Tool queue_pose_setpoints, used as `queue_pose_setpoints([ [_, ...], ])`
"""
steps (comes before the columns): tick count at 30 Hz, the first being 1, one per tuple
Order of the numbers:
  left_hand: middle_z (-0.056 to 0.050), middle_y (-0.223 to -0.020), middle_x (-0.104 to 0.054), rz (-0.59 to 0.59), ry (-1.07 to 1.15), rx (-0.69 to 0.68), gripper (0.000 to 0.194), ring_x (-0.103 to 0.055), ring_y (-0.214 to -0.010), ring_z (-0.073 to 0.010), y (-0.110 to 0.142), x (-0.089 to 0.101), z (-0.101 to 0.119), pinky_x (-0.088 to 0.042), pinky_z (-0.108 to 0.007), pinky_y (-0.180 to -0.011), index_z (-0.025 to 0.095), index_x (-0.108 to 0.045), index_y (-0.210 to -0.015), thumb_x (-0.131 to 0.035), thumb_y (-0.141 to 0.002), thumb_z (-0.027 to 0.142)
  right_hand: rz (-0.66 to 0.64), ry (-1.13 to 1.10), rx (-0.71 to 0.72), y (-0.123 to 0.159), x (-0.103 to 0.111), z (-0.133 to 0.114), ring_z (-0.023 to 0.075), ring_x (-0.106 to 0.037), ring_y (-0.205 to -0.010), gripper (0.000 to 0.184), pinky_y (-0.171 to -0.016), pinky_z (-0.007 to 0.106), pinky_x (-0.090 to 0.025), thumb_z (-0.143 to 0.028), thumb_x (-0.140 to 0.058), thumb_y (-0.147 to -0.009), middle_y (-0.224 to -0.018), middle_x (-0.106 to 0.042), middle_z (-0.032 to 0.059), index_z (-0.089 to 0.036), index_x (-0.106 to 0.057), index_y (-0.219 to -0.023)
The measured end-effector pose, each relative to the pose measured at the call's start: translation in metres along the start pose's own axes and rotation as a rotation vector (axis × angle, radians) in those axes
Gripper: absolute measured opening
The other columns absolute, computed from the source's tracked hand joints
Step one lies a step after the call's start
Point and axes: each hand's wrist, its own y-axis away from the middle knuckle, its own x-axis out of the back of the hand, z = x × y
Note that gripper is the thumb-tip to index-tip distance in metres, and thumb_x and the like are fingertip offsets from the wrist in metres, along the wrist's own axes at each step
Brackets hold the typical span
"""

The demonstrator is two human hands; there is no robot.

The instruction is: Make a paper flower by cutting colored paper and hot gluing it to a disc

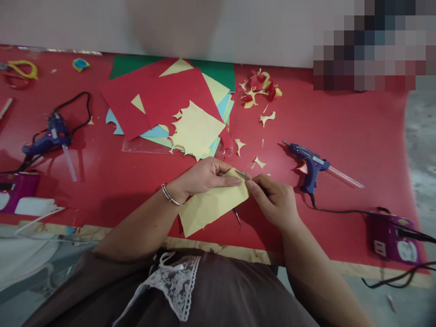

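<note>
Pinching a long rectangle of matte pale yellow paper (211,209) in the left hand (206,177), thumb flat on top, fingers curled beneath. Wearing a thin, smooth silvery bracelet (166,194) on that wrist. Gripping narrow metal scissors (244,176) in the right hand (275,200), fingers wrapped round dark handles, blades at the paper's upper edge, near 1 o'clock. Holding the paper over a smooth red tabletop (340,131), toward 6 o'clock from the picture's centre. From the paper, at 12 o'clock, a pale yellow sheet (197,129) with scalloped, spiky edges, lying over crisp-cornered red sheets (180,91). At 1 o'clock, a loose heap of curled, jagged scraps (259,88). At 2 o'clock, a blue plastic glue gun (309,170) with a translucent rod-shaped stick (345,177); at 10 o'clock, a second blue gun (51,136).
</note>
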Motion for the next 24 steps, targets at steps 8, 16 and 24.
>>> queue_pose_setpoints([
  [8, 0.001, -0.067, -0.065, -0.001, -0.009, -0.023, 0.036, -0.054, -0.061, -0.0101, 0.0016, -0.0010, 0.0027, -0.041, -0.022, -0.054, 0.015, -0.082, -0.086, -0.094, -0.080, 0.048, 0.000, 0.002, 0.008, 0.0012, -0.0009, 0.0020, 0.0105, -0.045, -0.051, 0.049, -0.052, 0.026, -0.036, -0.059, -0.057, -0.107, -0.059, -0.054, -0.0027, -0.020, -0.067, -0.077],
  [16, 0.003, -0.064, -0.058, -0.021, -0.011, -0.054, 0.038, -0.051, -0.058, -0.0083, -0.0006, -0.0021, 0.0021, -0.039, -0.021, -0.054, 0.014, -0.077, -0.078, -0.093, -0.082, 0.049, 0.011, -0.008, 0.017, 0.0006, -0.0016, -0.0009, 0.0101, -0.045, -0.050, 0.047, -0.051, 0.025, -0.035, -0.056, -0.059, -0.107, -0.058, -0.054, -0.0030, -0.020, -0.067, -0.077],
  [24, 0.003, -0.065, -0.061, -0.051, 0.006, -0.062, 0.039, -0.052, -0.059, -0.0087, -0.0022, -0.0008, 0.0004, -0.041, -0.022, -0.055, 0.014, -0.079, -0.081, -0.093, -0.082, 0.050, 0.009, -0.004, 0.041, 0.0017, -0.0017, 0.0009, 0.0093, -0.045, -0.050, 0.044, -0.052, 0.025, -0.035, -0.051, -0.060, -0.107, -0.059, -0.054, -0.0037, -0.020, -0.067, -0.078],
])
